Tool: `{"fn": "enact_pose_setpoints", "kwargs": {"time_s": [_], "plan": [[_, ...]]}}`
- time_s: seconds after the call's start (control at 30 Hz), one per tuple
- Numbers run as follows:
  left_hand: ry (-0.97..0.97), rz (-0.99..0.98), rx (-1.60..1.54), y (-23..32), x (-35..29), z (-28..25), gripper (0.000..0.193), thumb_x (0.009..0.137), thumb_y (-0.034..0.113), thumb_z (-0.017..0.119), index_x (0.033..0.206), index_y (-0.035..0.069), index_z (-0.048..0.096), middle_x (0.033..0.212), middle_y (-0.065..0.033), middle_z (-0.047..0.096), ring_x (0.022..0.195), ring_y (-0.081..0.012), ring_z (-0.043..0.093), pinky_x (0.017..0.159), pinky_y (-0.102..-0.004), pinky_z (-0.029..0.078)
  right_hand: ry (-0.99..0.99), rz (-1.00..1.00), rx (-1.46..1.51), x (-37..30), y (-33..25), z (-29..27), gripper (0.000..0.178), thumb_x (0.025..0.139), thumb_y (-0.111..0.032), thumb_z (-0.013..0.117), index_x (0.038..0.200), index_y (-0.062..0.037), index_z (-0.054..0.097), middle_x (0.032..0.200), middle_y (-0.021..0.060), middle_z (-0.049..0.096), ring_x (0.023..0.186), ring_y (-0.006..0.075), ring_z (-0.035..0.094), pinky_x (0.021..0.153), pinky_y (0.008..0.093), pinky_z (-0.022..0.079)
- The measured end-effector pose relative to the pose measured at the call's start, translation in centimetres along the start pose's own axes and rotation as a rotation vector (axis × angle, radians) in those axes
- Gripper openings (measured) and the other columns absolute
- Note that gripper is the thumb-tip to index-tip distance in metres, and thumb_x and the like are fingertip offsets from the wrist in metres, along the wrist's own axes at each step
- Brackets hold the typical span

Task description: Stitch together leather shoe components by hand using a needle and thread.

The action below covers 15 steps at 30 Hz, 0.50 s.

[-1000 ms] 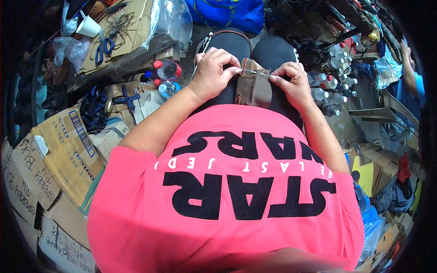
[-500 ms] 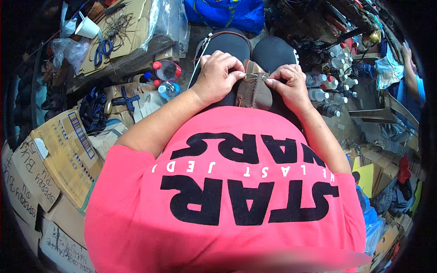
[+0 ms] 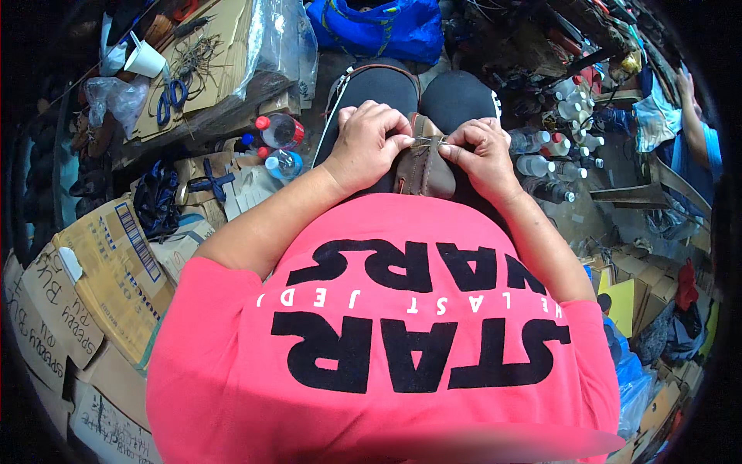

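A brown leather shoe with a stitched seam rests on my lap between my dark-clad knees. Over its top, a thin light thread stretches from one hand to the other. My left hand pinches the thread at the left, thumb and forefinger together beside the shoe. On the other side, my right hand pinches its other end close to the leather. Whether a needle lies between the fingers is too small to tell.
On the left, blue-handled scissors and a white cup lie on stacked cardboard. Plastic bottles stand near my left arm, several more at right. A blue bag lies ahead. Another person's arm shows far right.
The whole view has shifted a little, so the lap, shoe and hands sit slightly lower. My right hand has come slightly nearer my left; both still pinch the thread.
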<state>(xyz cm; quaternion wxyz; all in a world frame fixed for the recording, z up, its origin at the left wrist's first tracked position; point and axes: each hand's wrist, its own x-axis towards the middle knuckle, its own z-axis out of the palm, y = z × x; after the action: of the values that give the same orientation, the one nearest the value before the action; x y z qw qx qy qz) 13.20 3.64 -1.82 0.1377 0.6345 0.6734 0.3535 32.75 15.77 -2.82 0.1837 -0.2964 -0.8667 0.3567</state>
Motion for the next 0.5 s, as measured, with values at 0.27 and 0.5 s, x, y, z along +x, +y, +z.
{"fn": "enact_pose_setpoints", "kwargs": {"time_s": [0.27, 0.5], "plan": [[-0.008, 0.005, -0.015, 0.1, 0.1, 0.0, 0.011, 0.076, 0.016, 0.071, 0.08, 0.009, 0.063, 0.081, -0.0022, 0.061, 0.084, -0.0216, 0.057, 0.081, -0.0371, 0.034, -0.017, 0.026, -0.031, 0.5, -0.7, 0.2, 0.015, 0.072, -0.029, 0.078, 0.074, -0.0151, 0.072, 0.08, -0.0035, 0.066, 0.091, 0.0183, 0.052, 0.087, 0.0375, 0.029], [-0.015, -0.008, -0.006, -0.3, 0.3, 0.0, 0.011, 0.077, 0.015, 0.07, 0.08, 0.009, 0.062, 0.082, -0.0028, 0.061, 0.085, -0.0222, 0.057, 0.081, -0.0373, 0.035, -0.028, -0.01, 0.105, 1.6, -1.6, 0.5, 0.016, 0.073, -0.028, 0.078, 0.075, -0.0136, 0.072, 0.079, -0.0022, 0.065, 0.089, 0.0179, 0.053, 0.087, 0.0365, 0.031]]}}
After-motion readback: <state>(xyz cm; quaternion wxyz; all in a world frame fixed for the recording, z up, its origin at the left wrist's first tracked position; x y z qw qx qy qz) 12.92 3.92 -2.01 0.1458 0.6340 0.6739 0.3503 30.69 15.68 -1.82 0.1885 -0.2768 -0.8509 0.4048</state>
